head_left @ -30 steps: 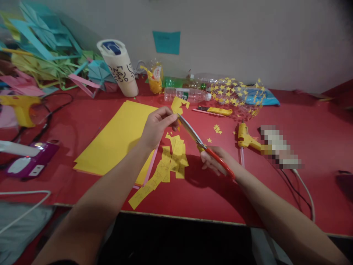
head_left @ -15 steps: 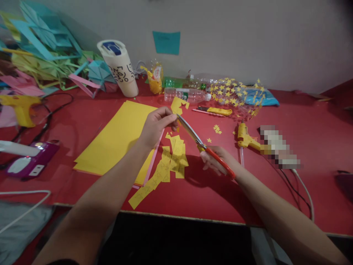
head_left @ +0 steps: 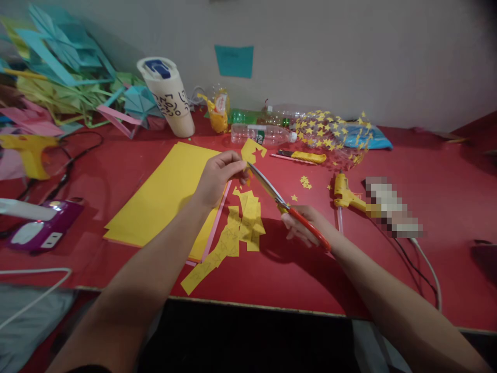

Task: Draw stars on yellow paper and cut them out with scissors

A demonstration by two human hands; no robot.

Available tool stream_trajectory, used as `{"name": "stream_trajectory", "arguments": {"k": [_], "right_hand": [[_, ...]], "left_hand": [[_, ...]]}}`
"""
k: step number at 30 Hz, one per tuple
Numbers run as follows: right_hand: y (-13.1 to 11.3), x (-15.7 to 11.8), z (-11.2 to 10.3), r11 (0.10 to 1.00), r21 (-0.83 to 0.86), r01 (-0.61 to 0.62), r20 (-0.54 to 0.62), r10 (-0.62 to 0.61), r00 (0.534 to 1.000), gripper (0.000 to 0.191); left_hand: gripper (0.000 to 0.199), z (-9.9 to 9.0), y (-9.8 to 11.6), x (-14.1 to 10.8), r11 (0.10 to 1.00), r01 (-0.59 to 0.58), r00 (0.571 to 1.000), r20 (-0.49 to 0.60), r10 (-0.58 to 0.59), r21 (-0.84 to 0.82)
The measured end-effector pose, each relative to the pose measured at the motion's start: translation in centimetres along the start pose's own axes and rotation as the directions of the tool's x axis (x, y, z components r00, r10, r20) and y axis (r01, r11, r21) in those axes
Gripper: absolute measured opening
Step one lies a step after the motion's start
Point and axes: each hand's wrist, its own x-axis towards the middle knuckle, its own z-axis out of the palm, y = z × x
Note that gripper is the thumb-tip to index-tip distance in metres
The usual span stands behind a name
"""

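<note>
My left hand pinches a small piece of yellow paper between thumb and fingers. Scissors with red handles are held in my right hand, their blade tips touching the paper at my left fingertips. Below lie several yellow strips with stars drawn on them. A yellow scrap with a star-shaped cutout lies just behind my left fingers. Small cut stars rest on the red table, to the right of the blades.
Yellow sheets lie left. Behind are a white tumbler, a plastic bottle, a yellow cutter and a star-covered clear bottle. A glue gun lies right, another left, near folded paper.
The scissor tips and the paper piece have shifted very slightly left. Both hands keep nearly the same place and hold.
</note>
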Motion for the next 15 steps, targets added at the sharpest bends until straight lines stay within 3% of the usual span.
{"name": "stream_trajectory", "arguments": {"k": [5, 15], "right_hand": [[0.08, 0.01, 0.03, 1.0, 0.007, 0.004, 0.007, -0.004, 1.0, 0.056], [0.44, -0.05, 0.12, 0.998, 0.046, 0.046, 0.031, -0.047, 0.998, 0.056]], "left_hand": [[0.012, -0.21, -0.17, 0.23, 0.999, -0.024, 0.998, -0.049, 0.025, 0.037], [0.012, 0.51, 0.18, -0.27, 0.998, -0.013, 0.999, -0.039, 0.016, 0.065]]}}
